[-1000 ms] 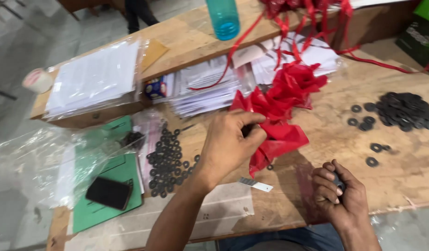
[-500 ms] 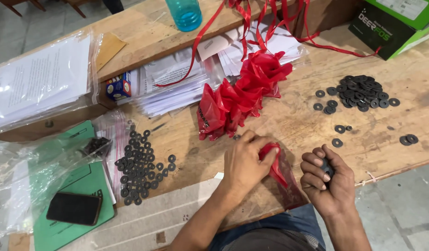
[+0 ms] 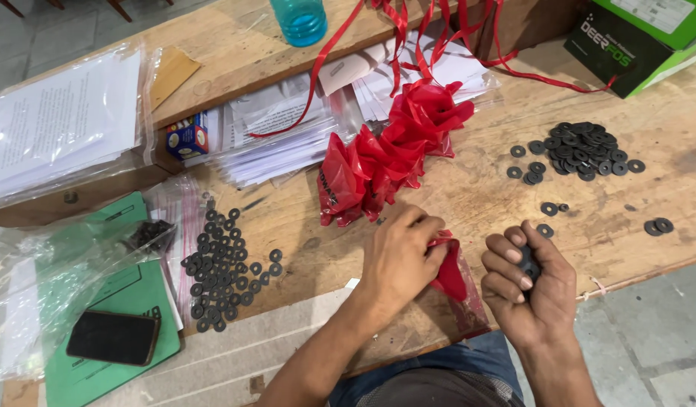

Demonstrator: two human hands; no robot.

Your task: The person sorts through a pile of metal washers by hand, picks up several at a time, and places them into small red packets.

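Note:
My left hand (image 3: 399,255) grips the top of a small red plastic bag (image 3: 455,280) that lies flat on the wooden table (image 3: 468,203) near its front edge. My right hand (image 3: 530,285) is curled palm up beside the bag, closed around a few black washers (image 3: 529,262). A heap of red bags (image 3: 385,162) lies just beyond my left hand. Loose black washers are spread to the left (image 3: 223,267), and a second pile of washers (image 3: 585,147) sits to the right.
A black phone (image 3: 113,338) rests on green sheets (image 3: 129,290) at the left, beside clear plastic bags (image 3: 31,279). Stacks of white papers (image 3: 280,136), red ribbon (image 3: 431,38), a blue cup (image 3: 299,19) and a green box (image 3: 642,38) stand at the back.
My left hand pulled one red bag from the heap toward the table's front edge and now holds it beside my right hand. The view has shifted.

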